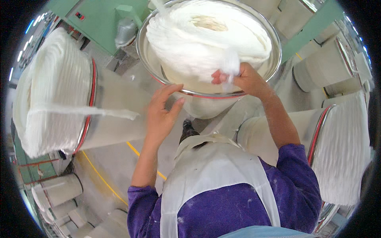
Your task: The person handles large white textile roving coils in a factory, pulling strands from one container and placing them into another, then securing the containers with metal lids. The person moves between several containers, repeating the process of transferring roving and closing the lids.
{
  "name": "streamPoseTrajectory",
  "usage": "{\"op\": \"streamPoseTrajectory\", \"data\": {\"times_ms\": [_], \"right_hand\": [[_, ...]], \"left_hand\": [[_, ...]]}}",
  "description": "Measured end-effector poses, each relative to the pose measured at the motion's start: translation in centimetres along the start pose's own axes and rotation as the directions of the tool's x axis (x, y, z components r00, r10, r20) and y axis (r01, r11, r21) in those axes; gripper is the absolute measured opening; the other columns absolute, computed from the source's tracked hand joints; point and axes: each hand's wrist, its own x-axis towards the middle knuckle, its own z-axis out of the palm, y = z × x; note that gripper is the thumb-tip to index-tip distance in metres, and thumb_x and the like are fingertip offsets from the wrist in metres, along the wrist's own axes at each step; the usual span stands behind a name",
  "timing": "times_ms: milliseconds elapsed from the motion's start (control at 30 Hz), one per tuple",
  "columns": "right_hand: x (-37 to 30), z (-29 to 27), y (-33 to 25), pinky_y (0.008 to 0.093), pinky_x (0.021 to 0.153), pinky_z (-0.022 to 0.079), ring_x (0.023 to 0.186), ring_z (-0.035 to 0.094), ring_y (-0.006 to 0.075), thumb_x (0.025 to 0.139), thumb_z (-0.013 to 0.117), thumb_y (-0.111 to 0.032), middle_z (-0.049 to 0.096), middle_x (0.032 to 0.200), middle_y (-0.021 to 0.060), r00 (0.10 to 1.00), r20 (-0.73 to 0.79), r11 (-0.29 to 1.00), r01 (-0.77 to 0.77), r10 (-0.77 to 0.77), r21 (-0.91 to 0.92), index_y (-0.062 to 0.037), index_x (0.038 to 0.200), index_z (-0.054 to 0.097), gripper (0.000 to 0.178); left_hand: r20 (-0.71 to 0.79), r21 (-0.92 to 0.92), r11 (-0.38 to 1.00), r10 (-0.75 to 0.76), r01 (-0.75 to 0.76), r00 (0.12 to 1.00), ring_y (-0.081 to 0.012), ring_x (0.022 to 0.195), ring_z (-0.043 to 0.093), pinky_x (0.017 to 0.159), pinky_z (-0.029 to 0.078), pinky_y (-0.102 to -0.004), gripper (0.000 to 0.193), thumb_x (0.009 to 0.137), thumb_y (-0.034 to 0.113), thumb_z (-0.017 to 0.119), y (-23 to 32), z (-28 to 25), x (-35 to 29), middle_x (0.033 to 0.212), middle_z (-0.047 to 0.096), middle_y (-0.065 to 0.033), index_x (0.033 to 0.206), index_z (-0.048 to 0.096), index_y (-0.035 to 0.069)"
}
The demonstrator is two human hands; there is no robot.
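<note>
In front of me stands a round can [210,95] with a metal rim and a red band, filled with coiled white sliver [178,43]. My right hand [242,77] pinches a loose strand of the sliver [229,65] over the can's near side. Close to the rim, left of the strand, my left hand [164,105] has its fingers apart and nothing in them. Whether its fingertips touch the rim, I cannot tell. Left of that hand, a strand end [123,114] hangs from a second can's tall pile of sliver [59,87].
Another full can [278,131] leans into view at my right, its sliver [343,158] heaped above the rim. Behind the front can is a green machine [93,23]. More cans [323,71] stand at the far right and lower left. Yellow lines [101,176] mark the floor.
</note>
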Motion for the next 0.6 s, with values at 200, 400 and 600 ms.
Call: {"op": "streamPoseTrajectory", "data": {"times_ms": [200, 400, 600], "right_hand": [[-6.3, -0.4, -2.9, 0.0381, 0.088, 0.049, 0.103, 0.062, 0.0327, 0.080, 0.061, -0.006, 0.065, 0.105, 0.0153, 0.988, -0.062, 0.542, 0.025, -0.142, -0.840, -0.0116, 0.119, 0.068, 0.040], [-9.1, -4.9, -4.3, 0.0384, 0.100, 0.045, 0.109, 0.059, 0.0305, 0.071, 0.062, 0.000, 0.064, 0.110, 0.0105, 0.985, 0.015, 0.790, 0.145, -0.170, -0.595, -0.0065, 0.112, 0.066, 0.041], [-10.5, -8.1, 0.8, 0.0396, 0.096, 0.046, 0.098, 0.061, 0.0250, 0.067, 0.078, -0.019, 0.065, 0.092, 0.0040, 0.977, -0.096, 0.184, -0.061, -0.188, -0.981, -0.0090, 0.091, 0.067, 0.028]], "left_hand": [[0.199, 0.126, 0.959, 0.225, -0.253, 0.954, -0.0370, 0.094, 0.063, 0.083, 0.048, -0.0441, 0.037, 0.075, 0.013, 0.075, 5.6, 8.4, 1.9, 0.102, 0.068, -0.0156, 0.110, 0.066, 0.004], [0.414, 0.256, 0.957, 0.016, -0.133, 0.910, -0.0370, 0.087, 0.062, 0.073, 0.048, -0.0473, 0.027, 0.077, 0.016, 0.069, 5.7, 10.6, 3.6, 0.090, 0.068, -0.0163, 0.103, 0.067, 0.008], [0.416, 0.357, 0.845, 0.238, -0.398, 0.878, -0.0314, 0.077, 0.064, 0.067, 0.048, -0.0434, 0.027, 0.076, 0.018, 0.070, 3.7, 10.5, 1.6, 0.092, 0.069, -0.0092, 0.103, 0.069, 0.012]]}}
